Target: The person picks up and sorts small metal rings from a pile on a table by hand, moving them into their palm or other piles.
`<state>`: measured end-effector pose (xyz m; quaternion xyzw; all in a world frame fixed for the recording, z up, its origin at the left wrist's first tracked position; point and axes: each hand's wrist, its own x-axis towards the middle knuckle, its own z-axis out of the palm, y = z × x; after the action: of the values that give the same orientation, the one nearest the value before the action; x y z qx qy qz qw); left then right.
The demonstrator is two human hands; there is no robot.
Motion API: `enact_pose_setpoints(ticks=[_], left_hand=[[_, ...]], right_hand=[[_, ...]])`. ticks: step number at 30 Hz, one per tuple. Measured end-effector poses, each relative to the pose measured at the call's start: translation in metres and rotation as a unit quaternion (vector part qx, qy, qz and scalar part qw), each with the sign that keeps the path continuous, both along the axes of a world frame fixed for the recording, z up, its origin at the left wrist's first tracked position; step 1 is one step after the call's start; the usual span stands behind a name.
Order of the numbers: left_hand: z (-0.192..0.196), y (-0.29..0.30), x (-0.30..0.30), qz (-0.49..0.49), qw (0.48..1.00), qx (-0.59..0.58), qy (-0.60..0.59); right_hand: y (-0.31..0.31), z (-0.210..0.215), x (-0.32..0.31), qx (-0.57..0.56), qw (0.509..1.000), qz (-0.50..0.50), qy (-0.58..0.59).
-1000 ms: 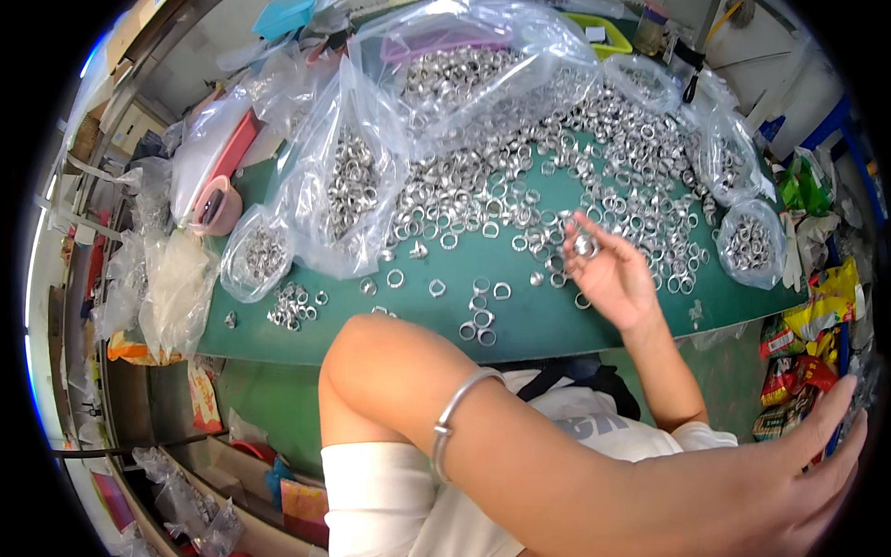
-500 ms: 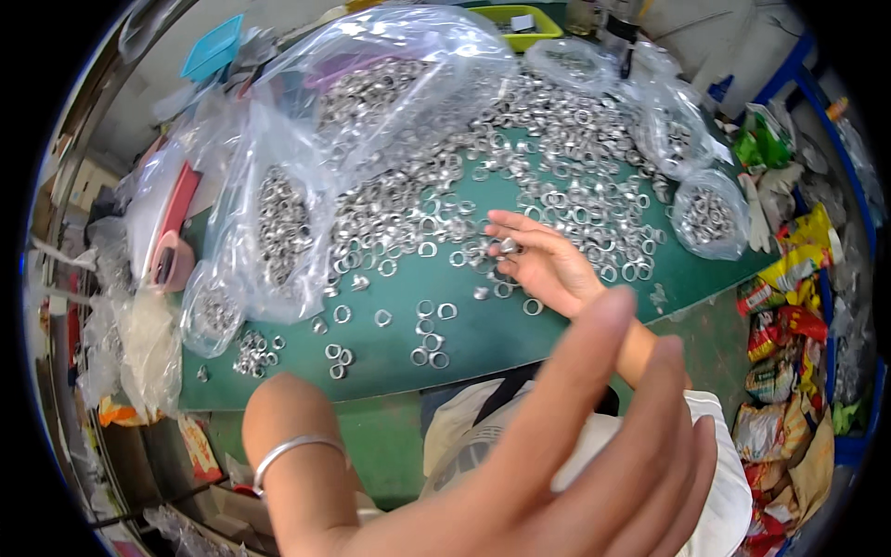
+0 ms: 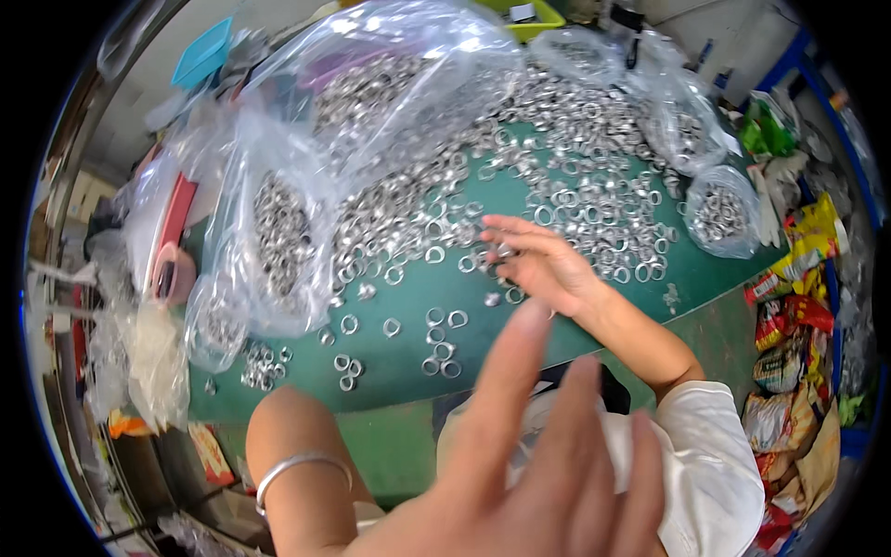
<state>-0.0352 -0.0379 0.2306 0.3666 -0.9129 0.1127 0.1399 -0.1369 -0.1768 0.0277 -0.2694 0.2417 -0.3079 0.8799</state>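
Note:
My right hand point(image 3: 546, 267) hovers low over the near part of a spread of silver metal rings point(image 3: 594, 209) on a green tabletop. Its thumb and fingers close on a small silver ring point(image 3: 504, 251), partly hidden by the fingers. Large and blurred, my left hand point(image 3: 548, 455) is raised close to the view, fingers spread, nothing seen in it. A silver bangle point(image 3: 302, 464) circles that arm, whose elbow is by the table's near edge. Small ring groups lie between the hands: one cluster point(image 3: 443, 343), another point(image 3: 348, 371), and a heap point(image 3: 264, 366) farther left.
Clear plastic bags of rings stand at left point(image 3: 283, 232), back point(image 3: 408, 84) and right point(image 3: 720, 213). A pink holder point(image 3: 171, 274) sits at the left edge, a blue tray point(image 3: 202, 54) and a yellow-green tray point(image 3: 534, 20) behind. Colourful packets point(image 3: 789, 325) pile beyond the table's right edge.
My left hand has moved left and down in the view. The view itself has shifted slightly, showing more of my right forearm and white sleeve. My right hand keeps hold of the ring.

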Motion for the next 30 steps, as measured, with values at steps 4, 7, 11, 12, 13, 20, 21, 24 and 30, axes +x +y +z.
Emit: enact_pose_setpoints(ticks=[4, 7, 11, 12, 13, 20, 21, 24, 30], left_hand=[[-0.005, -0.011, 0.006, 0.007, 1.0, -0.007, 0.012], [-0.008, -0.022, 0.014, 0.019, 1.0, -0.006, 0.01], [-0.024, -0.025, 0.039, 0.051, 0.998, 0.036, 0.019], [-0.03, -0.03, 0.049, 0.054, 0.996, 0.065, 0.035], [-0.039, -0.033, 0.059, 0.057, 0.993, 0.098, 0.04], [-0.114, -0.021, 0.109, 0.229, 0.907, 0.329, 0.131], [-0.125, -0.015, 0.113, 0.247, 0.893, 0.342, 0.157], [-0.15, 0.004, 0.122, 0.275, 0.871, 0.347, 0.215], [-0.176, 0.026, 0.131, 0.331, 0.832, 0.324, 0.305]], right_hand=[[-0.001, 0.001, 0.001, 0.015, 1.0, -0.001, -0.013], [-0.006, 0.001, -0.001, 0.056, 0.998, -0.018, -0.01], [-0.002, 0.01, 0.004, 0.041, 0.999, -0.005, 0.021], [-0.002, 0.013, 0.002, 0.01, 1.0, -0.014, 0.013], [-0.005, 0.009, 0.003, -0.016, 1.0, -0.01, -0.004], [-0.008, 0.012, 0.001, -0.185, 0.982, -0.007, 0.035], [-0.007, 0.013, 0.001, -0.213, 0.976, -0.008, 0.05], [-0.009, 0.013, 0.0, -0.312, 0.943, -0.011, 0.112], [-0.008, 0.014, -0.002, -0.394, 0.904, -0.047, 0.162]])
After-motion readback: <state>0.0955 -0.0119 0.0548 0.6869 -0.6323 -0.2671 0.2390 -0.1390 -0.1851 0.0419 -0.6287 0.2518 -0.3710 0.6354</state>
